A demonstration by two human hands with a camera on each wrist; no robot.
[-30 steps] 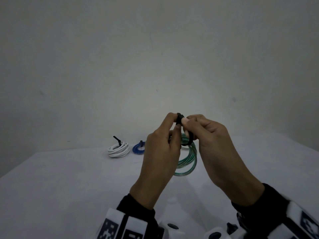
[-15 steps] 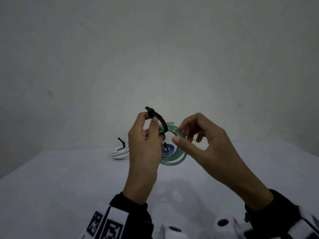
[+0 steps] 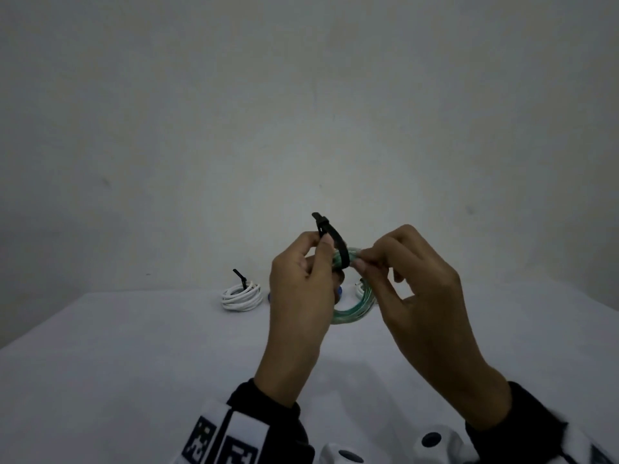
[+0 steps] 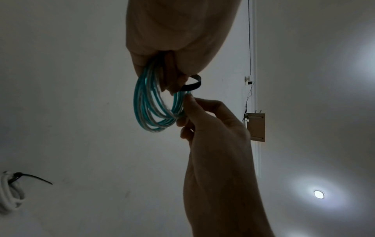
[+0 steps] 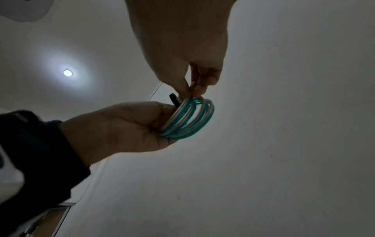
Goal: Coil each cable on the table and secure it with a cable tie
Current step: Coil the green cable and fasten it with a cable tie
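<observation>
A green and white cable coil [image 3: 351,309] is held up above the table. My left hand [image 3: 321,242] has its fingers curled round the coil [image 5: 188,118] and pinches a black cable tie [image 3: 330,234] between thumb and forefinger. The tie arcs over the coil's top, and its head sticks up to the left. My right hand [image 3: 360,261] pinches the coil's top just right of the tie [image 4: 192,83]. Whether it also holds the tie's tail I cannot tell. In the left wrist view the coil [image 4: 146,102] hangs between the left hand [image 4: 172,89] and the right hand [image 4: 187,97].
A white coil [image 3: 241,296] bound with a black tie lies at the table's far edge, left of my hands. A blue coil [image 3: 270,298] beside it is mostly hidden by my left hand. The white table [image 3: 134,363] ends at a plain wall.
My right hand, spread and apart from the coil half a second ago, has come in and pinched its top beside the tie. The left hand still holds the coil and tie.
</observation>
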